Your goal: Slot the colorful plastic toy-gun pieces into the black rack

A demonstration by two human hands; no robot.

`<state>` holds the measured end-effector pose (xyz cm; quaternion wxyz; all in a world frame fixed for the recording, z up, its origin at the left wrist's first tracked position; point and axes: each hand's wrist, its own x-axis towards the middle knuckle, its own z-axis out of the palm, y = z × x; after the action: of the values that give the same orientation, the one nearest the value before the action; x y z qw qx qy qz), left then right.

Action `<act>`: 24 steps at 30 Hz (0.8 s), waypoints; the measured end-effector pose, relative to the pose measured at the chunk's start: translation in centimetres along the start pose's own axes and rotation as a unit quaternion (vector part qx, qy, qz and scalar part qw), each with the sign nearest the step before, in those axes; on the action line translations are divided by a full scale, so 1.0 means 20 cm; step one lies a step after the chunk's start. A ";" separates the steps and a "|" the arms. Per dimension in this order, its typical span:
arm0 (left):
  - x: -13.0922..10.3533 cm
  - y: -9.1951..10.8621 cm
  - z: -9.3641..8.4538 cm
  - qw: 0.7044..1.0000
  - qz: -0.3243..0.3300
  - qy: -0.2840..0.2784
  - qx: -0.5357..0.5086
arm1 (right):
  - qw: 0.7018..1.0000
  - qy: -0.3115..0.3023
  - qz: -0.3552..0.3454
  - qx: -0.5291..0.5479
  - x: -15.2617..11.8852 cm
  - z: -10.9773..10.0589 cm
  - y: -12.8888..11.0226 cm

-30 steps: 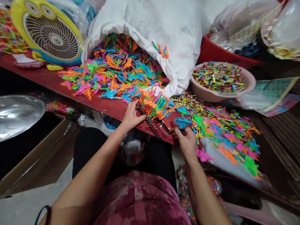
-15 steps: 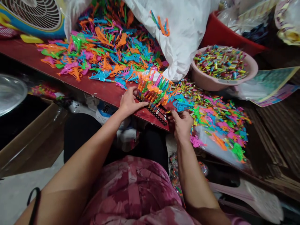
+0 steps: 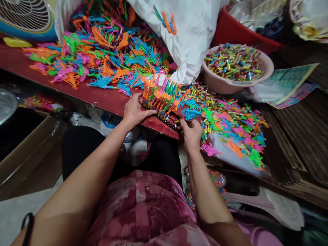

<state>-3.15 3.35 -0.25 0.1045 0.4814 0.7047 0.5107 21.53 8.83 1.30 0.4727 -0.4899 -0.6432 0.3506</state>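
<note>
A black rack (image 3: 167,120) with a row of ring-like holes lies at the table's front edge. Upright in its left and middle part stand several plastic toy pieces (image 3: 164,97) in orange, green, pink and blue. My left hand (image 3: 133,111) grips the rack's left end, thumb along the front side and fingers behind. At the other end, my right hand (image 3: 191,133) is closed in a pinch on a small yellow tube, mostly hidden by the fingertips. Blue toy pieces (image 3: 191,111) lie just beyond that hand.
A large heap of coloured toy pieces (image 3: 102,58) covers the back left, beside a white sack (image 3: 189,41). Small tubes fill a pink basin (image 3: 238,83); more lie mixed with toys (image 3: 238,130) on the right. A fan (image 3: 25,17) stands far left, a red tub (image 3: 222,30) behind.
The whole view has shifted a little, so the scene sits further left. My right fingertips have moved closer to the rack's right end. The left hand keeps its grip.
</note>
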 end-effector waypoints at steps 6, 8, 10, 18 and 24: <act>0.00 0.00 0.00 1.000 0.002 0.004 0.012 | 1.000 -0.005 0.001 0.013 -0.01 0.00 -0.03; 0.00 0.00 0.00 1.000 0.002 0.004 0.014 | 1.000 -0.004 0.000 0.022 -0.02 0.00 -0.04; -0.01 0.01 0.00 1.000 0.003 0.003 0.012 | 1.000 -0.002 0.003 0.018 -0.02 0.00 -0.05; -0.01 0.01 -0.01 1.000 0.005 -0.005 0.007 | 1.000 -0.002 0.002 -0.004 -0.02 0.00 -0.05; -0.01 0.00 -0.01 1.000 0.007 -0.016 0.013 | 1.000 -0.006 0.006 -0.008 -0.02 0.00 -0.07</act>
<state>-3.23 3.15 -0.30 0.1056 0.4956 0.7062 0.4944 21.19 8.01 2.43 0.4629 -0.4956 -0.6459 0.3506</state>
